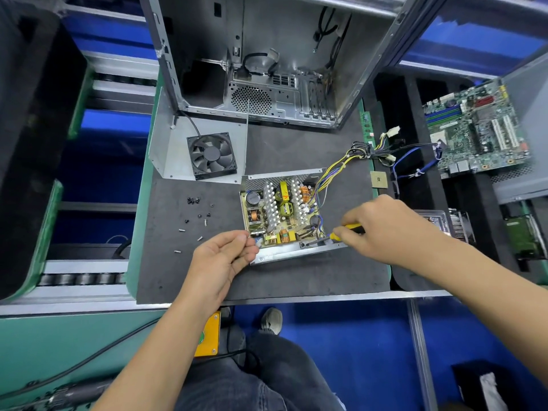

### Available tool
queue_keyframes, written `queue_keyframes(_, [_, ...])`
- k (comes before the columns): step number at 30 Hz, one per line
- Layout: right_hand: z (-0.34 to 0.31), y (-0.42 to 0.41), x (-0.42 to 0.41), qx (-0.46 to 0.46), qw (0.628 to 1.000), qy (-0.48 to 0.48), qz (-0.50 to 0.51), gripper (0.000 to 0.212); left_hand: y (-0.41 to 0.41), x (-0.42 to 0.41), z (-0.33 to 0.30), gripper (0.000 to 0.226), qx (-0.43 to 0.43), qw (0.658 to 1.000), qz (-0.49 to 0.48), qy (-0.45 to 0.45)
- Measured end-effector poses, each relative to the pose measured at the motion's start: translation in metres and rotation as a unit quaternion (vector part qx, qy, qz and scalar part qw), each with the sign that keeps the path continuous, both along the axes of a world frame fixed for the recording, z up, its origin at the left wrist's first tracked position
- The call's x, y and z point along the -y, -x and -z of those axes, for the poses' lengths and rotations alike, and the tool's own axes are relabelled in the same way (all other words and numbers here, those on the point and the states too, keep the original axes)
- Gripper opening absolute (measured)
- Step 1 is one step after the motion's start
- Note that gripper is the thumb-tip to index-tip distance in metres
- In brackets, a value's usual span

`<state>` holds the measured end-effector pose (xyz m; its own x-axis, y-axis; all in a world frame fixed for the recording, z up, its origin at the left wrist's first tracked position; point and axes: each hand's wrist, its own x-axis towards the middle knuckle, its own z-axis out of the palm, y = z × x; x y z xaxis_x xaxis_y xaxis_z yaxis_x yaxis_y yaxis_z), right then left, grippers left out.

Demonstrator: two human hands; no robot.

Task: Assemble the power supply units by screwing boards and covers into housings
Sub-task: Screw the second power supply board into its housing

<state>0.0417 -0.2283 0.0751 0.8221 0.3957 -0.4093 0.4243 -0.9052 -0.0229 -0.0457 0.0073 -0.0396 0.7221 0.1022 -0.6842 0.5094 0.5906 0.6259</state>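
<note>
Our right hand (376, 229) gripped the screwdriver (341, 234), fixing the board (281, 212) at five o'clock; our left hand (225, 256), loosely curled, seemed to pinch the next screw.

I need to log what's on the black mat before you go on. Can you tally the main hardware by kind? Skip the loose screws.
Open power supply housing with board: 1
Cover with fan: 1
Computer case: 1
Screwdriver, held by the right hand: 1
Total: 4
The left hand steadies the housing's near corner.
</note>
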Motion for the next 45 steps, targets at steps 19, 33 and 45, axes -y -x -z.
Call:
queue_keyframes(19, [0.012,0.007,0.002,0.018,1.0,-0.023,0.007,0.044,0.001,0.003,-0.003,0.012,-0.012,1.0,0.011,-0.007])
queue_keyframes(33, [0.012,0.006,0.002,0.031,0.999,-0.026,0.032,0.043,0.001,0.002,-0.003,0.012,-0.019,1.0,0.013,-0.008])
queue_keyframes(45, [0.014,0.007,0.001,0.008,0.998,-0.031,0.059,0.04,0.002,0.002,-0.003,0.012,-0.017,1.0,0.013,-0.009])
